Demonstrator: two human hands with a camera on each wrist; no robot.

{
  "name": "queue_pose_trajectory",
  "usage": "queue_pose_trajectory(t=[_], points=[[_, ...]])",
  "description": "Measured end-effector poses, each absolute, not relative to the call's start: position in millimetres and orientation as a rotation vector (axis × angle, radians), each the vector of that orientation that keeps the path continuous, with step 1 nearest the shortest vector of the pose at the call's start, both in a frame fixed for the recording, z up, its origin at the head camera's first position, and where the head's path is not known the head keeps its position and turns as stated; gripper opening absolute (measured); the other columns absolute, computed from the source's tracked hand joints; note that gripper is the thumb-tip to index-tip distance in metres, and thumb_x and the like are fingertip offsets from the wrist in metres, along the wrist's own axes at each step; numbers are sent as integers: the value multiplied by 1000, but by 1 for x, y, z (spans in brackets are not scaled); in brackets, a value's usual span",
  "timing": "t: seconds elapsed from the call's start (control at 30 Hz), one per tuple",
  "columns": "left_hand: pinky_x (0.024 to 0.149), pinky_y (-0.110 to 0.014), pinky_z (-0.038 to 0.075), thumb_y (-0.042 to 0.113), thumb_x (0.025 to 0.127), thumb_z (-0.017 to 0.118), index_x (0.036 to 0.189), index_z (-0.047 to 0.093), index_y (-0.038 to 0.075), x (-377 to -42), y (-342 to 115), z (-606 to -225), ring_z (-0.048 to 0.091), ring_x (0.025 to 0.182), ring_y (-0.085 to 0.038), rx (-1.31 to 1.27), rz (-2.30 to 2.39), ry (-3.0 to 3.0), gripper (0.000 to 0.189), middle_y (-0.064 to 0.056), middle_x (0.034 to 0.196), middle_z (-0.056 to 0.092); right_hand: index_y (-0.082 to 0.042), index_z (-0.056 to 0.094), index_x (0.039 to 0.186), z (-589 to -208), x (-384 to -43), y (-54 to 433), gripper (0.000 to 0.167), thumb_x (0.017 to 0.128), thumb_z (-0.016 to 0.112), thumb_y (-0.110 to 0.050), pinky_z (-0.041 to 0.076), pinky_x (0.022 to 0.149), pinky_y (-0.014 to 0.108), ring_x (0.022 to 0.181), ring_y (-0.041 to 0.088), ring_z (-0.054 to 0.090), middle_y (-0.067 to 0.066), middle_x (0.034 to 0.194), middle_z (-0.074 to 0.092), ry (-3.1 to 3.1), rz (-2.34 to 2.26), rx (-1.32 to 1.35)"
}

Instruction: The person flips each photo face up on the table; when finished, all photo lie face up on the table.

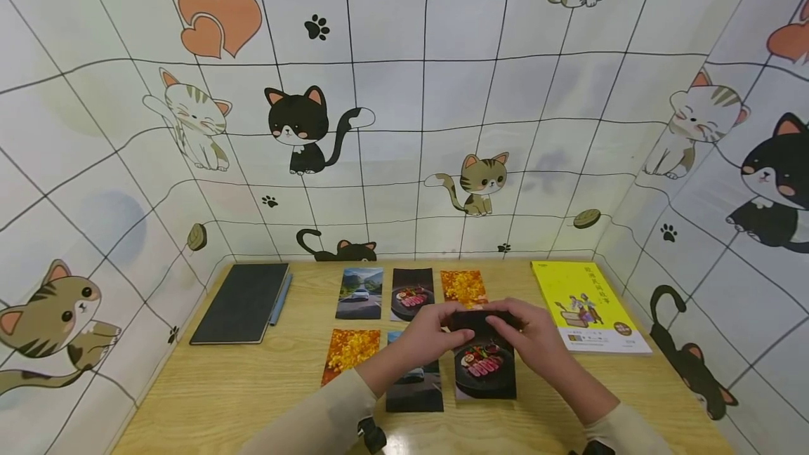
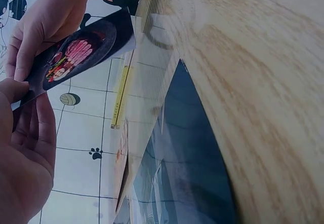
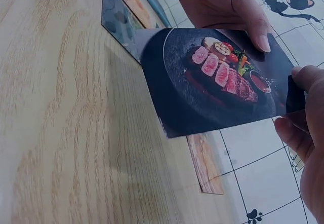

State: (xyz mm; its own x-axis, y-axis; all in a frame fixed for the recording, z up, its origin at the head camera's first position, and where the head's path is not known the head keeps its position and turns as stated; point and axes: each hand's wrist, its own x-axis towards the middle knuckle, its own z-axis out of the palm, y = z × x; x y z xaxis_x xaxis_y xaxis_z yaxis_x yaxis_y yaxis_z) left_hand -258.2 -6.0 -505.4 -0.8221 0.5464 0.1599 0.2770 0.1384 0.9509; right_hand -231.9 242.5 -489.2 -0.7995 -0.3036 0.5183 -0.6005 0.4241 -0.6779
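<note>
Both hands hold one photo card [image 1: 485, 364] by its far end, above the table's front middle. It pictures sliced meat on a dark plate. My left hand [image 1: 430, 334] pinches the far left corner, thumb on the picture side. At the far right corner, my right hand [image 1: 529, 334] pinches it the same way. In the right wrist view the card [image 3: 217, 82] tilts clear of the wood, its near end free. Beneath my left forearm lies a car-and-road card [image 1: 413, 392], partly covered. A matching meat card [image 1: 412, 290] lies beyond my left hand.
Other cards on the wooden table [image 1: 253, 399] are a road card [image 1: 359, 293], a yellow-orange card [image 1: 463, 286] at the back and another yellow-orange card [image 1: 350, 353] at front left. A black notebook [image 1: 240, 304] and blue pen [image 1: 280, 300] lie left, a yellow book [image 1: 584, 304] right.
</note>
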Motion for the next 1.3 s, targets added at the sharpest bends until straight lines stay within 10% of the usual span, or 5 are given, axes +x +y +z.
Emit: queue_pose_trajectory(t=[0.27, 1.3], points=[[77, -49, 67, 12, 106, 76, 122, 73, 13, -259, -7, -512, 73, 91, -21, 668, 1842, 2091, 16, -2, 103, 74, -17, 81, 121, -490, -237, 247, 18, 106, 75, -9, 65, 73, 32, 93, 19, 77, 5, 118, 80, -2471, 1463, 648], [71, -36, 66, -4, 97, 79, 129, 64, 3, -254, -4, -526, 72, 80, -17, 295, 1869, 2271, 36, -4, 100, 67, -4, 69, 144, -524, -235, 261, 40, 105, 76, -6, 63, 62, 38, 67, 22, 69, 11, 106, 68, -2672, 1614, 175]])
